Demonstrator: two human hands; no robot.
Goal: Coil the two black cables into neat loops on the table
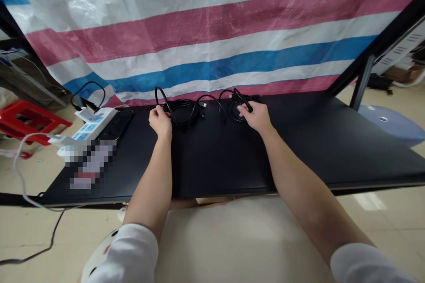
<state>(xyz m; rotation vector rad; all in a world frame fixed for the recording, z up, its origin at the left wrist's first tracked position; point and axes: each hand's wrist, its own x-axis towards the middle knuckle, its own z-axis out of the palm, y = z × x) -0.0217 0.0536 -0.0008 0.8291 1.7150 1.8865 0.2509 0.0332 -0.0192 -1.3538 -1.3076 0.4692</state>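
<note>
Striped plastic sheeting (209,22) hangs behind a black surface (215,159), near whose back edge lie a left cable coil (181,123) and a right cable coil (231,112), both black. Left hand (161,121): fingertips pinched on a strand whose arc rises beside the left cable coil. Right hand (257,115): fingers closed about a strand at the right cable coil. Coiling is judged partial: both bundles have a ring form, yet a loose stretch (214,98) bows up between them, and no tie can be made out. Pale connector (205,105): beside the left cable coil. Whether the coils form one length cannot be told. Toward the left end, well apart from the coils, lie a white power strip (96,126) with a plugged-in charger (85,114) and, just beside it, a dark phone (117,124); pixelation hides what lies nearer the front. Sheeting limits room close behind the coils. Beyond the surface, a red stool (29,117) stands at the left.
</note>
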